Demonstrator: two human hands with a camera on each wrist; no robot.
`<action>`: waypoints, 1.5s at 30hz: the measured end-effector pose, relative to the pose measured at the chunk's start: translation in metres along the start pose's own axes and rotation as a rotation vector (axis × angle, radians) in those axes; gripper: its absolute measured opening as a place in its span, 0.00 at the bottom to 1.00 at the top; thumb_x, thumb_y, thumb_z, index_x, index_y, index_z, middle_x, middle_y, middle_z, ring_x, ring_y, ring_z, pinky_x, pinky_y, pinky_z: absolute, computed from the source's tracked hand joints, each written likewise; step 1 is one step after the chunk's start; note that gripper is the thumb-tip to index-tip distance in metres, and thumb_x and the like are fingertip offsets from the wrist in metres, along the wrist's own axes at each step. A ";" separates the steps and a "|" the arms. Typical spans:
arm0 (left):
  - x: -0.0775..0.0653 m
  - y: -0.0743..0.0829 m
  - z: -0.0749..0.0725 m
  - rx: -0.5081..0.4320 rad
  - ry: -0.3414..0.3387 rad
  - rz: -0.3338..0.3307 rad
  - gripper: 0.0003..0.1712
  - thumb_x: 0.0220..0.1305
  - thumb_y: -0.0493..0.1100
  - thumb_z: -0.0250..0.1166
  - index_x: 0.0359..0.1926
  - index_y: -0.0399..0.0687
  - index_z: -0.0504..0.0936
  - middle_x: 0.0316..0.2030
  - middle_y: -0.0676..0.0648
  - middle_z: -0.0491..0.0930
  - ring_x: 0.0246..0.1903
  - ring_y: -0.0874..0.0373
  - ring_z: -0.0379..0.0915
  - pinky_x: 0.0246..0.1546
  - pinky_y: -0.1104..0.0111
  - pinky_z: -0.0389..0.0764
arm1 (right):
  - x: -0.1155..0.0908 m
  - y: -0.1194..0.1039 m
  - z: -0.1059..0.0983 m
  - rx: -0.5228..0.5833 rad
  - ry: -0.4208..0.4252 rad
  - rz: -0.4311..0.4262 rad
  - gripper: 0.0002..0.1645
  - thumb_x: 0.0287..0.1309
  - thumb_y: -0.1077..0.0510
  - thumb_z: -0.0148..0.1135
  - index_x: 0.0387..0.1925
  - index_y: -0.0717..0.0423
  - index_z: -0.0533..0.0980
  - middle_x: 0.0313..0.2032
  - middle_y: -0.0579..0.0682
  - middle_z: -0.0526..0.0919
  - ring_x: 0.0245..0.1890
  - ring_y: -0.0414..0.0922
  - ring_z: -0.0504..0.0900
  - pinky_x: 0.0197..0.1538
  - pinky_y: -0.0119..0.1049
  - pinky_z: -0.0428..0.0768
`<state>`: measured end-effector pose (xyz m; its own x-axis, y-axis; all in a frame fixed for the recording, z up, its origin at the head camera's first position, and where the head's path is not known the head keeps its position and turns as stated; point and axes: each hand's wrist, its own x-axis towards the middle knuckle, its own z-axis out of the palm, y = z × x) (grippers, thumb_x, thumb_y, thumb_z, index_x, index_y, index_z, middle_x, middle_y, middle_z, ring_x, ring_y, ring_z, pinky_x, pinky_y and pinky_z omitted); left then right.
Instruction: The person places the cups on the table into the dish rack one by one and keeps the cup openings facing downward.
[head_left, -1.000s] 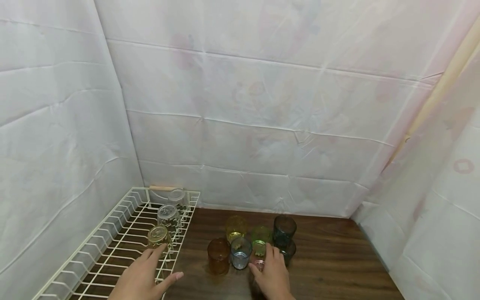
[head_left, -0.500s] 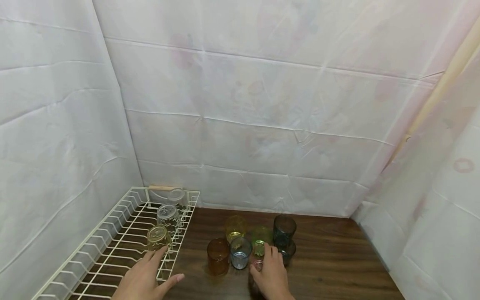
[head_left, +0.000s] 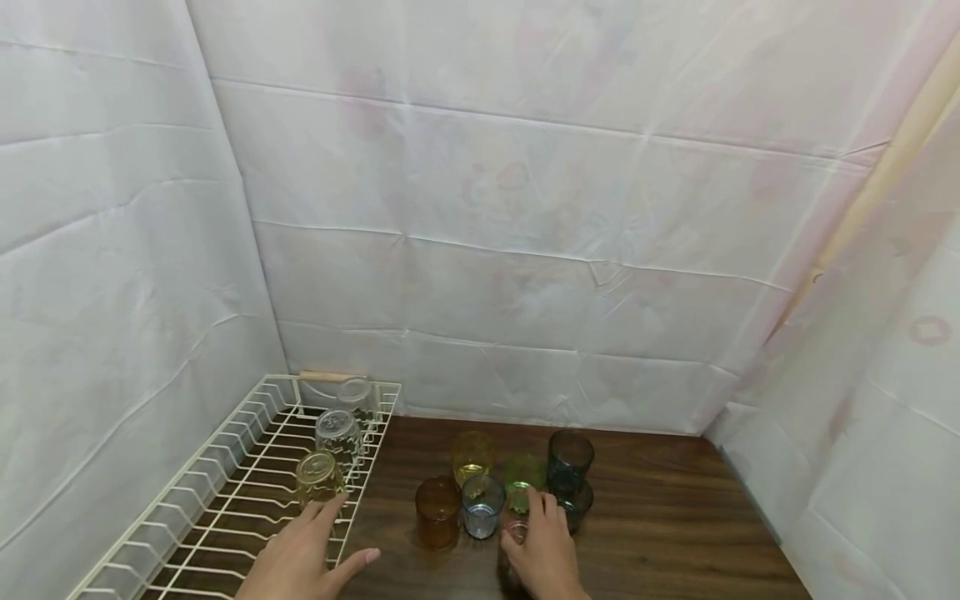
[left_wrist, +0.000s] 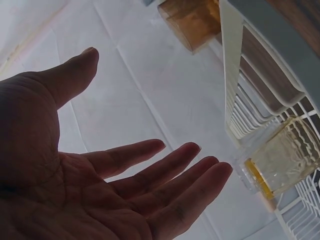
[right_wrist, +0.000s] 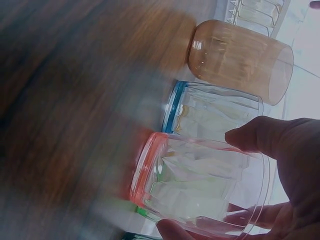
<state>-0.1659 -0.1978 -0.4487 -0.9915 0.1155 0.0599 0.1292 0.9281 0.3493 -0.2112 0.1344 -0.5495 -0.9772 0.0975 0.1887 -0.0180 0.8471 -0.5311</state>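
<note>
My right hand (head_left: 546, 550) grips a clear glass with a pink base (right_wrist: 195, 185) near its rim, thumb on one side and fingers on the other. That glass is upright at the front of a group on the table. Beside it stand a blue-based glass (head_left: 481, 518) and an amber glass (head_left: 437, 521); a green glass (head_left: 521, 482) is just behind. Over the rack's right edge hovers my left hand (head_left: 296, 554), fingers spread and palm bare in the left wrist view. Its fingertips overlap the lower part of an upturned yellowish glass (head_left: 318, 477).
A white wire dish rack (head_left: 202, 525) runs along the left wall. Two upturned clear glasses (head_left: 337, 429) stand farther back in it. On the brown wooden table (head_left: 675, 525), a yellow glass (head_left: 472, 454) and dark glasses (head_left: 568, 458) stand behind. White sheeting (head_left: 487, 250) encloses the space.
My left hand has shifted slightly right and down, fingers still extended. The right hand stays at the pink-based glass with barely any movement.
</note>
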 end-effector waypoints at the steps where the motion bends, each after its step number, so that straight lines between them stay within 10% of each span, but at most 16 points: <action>1: 0.000 0.001 0.000 0.001 -0.005 -0.002 0.58 0.57 0.75 0.73 0.73 0.37 0.73 0.62 0.29 0.81 0.50 0.29 0.85 0.44 0.36 0.85 | 0.000 0.000 0.000 0.000 0.002 -0.001 0.45 0.52 0.50 0.80 0.68 0.63 0.73 0.59 0.64 0.78 0.59 0.62 0.78 0.50 0.59 0.86; 29: 0.002 0.009 0.006 0.005 0.031 0.013 0.58 0.55 0.76 0.74 0.72 0.37 0.75 0.59 0.35 0.82 0.51 0.37 0.85 0.47 0.41 0.86 | -0.022 -0.020 -0.040 0.069 0.003 0.065 0.37 0.44 0.46 0.78 0.54 0.56 0.74 0.46 0.51 0.84 0.42 0.47 0.84 0.40 0.47 0.84; 35: 0.004 0.004 0.007 -0.001 -0.022 0.008 0.58 0.55 0.74 0.75 0.72 0.37 0.74 0.60 0.31 0.81 0.52 0.32 0.85 0.45 0.38 0.86 | -0.035 -0.031 -0.061 0.310 -0.081 0.083 0.33 0.42 0.52 0.78 0.49 0.51 0.69 0.47 0.51 0.83 0.44 0.47 0.83 0.40 0.42 0.85; 45: 0.005 -0.002 0.007 0.017 -0.069 -0.045 0.59 0.58 0.77 0.72 0.74 0.38 0.72 0.61 0.25 0.79 0.51 0.28 0.83 0.43 0.36 0.85 | -0.044 -0.015 -0.085 1.129 -0.101 -0.028 0.27 0.59 0.70 0.71 0.57 0.60 0.70 0.53 0.48 0.85 0.49 0.41 0.87 0.47 0.35 0.91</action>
<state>-0.1717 -0.1965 -0.4559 -0.9951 0.0966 -0.0202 0.0844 0.9388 0.3339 -0.1500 0.1619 -0.4797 -0.9851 -0.0003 0.1721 -0.1710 -0.1128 -0.9788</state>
